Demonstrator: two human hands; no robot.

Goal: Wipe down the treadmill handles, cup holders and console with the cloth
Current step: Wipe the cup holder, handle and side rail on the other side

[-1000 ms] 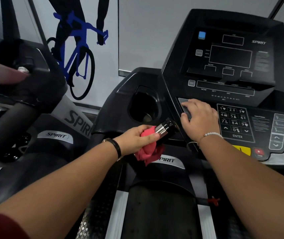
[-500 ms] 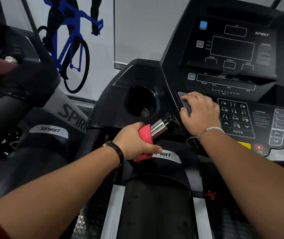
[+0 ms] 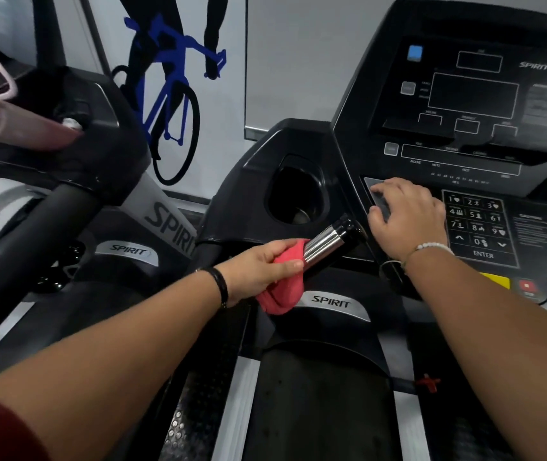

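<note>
The left hand [image 3: 263, 264] is squeezing the red cloth [image 3: 282, 292] around the shiny handle [image 3: 327, 242], fingers curled tight (the cup holder [image 3: 323, 184] is sitting at 12 o'clock from it). The right hand [image 3: 408, 221] is resting on the console [image 3: 478, 94] at 2 o'clock, fingers bent loosely, holding nothing. To clean well, I think the cloth should be twisting all around the handle, up to its black tip.

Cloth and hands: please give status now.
Left hand grips cloth against chrome handle. Right hand rests open on console. Nothing blocks the cup holder.
</note>
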